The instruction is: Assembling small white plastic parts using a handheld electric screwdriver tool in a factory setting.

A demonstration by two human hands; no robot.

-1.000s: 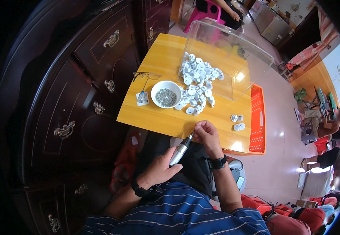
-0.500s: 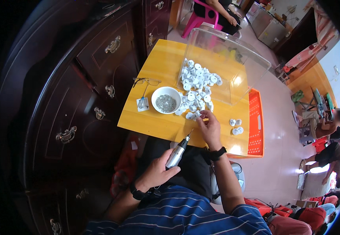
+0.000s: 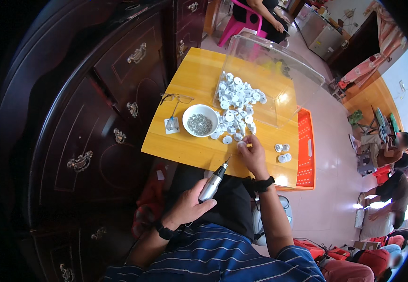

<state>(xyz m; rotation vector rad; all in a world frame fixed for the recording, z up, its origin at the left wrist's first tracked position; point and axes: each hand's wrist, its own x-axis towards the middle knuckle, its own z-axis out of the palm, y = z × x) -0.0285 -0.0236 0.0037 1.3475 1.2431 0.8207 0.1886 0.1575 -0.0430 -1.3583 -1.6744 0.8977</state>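
My left hand is closed round a silver electric screwdriver, its thin bit pointing up and away over the table's near edge. Between thumb and fingertips, my right hand pinches a small round white plastic part, partly covered by the fingers. Just beyond lies a heap of similar white parts, spreading into a clear plastic bin tipped on its side. Left of the heap stands a white bowl of small metal screws. A few white parts sit apart at the table's right.
Glasses and a small tool on a white card lie at the left of the yellow wooden table. A dark drawer cabinet borders the left side. An orange crate stands against the right edge. Other people are farther off.
My right hand has drawn a white part slightly toward me, off the near edge of the heap. The left hand and screwdriver have stayed almost still.
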